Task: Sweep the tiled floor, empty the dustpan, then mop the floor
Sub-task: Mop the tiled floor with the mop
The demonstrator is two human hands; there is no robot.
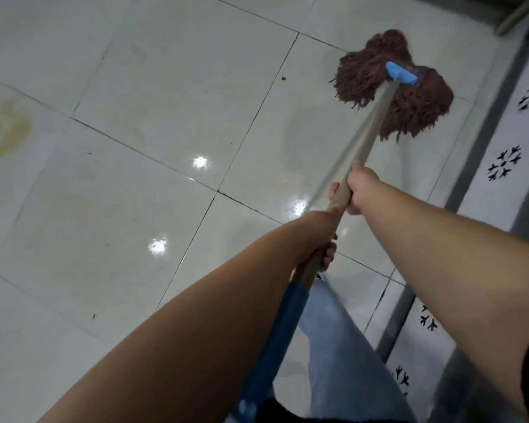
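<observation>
Fingers (333,190) of both hands clench our mop handle (376,117); mopping step. Next we drag the mop head (367,74) toward lower left.

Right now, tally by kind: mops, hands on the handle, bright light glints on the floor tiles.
Mops: 1, the brown mop
Hands on handle: 2, right hand and left hand
Light glints: 3, on the tiled floor
Total: 6

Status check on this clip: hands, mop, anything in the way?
Both hands on the mop handle, right hand ahead, left hand behind. Mop head flat on the floor by the patterned border. Nothing in the way.
</observation>
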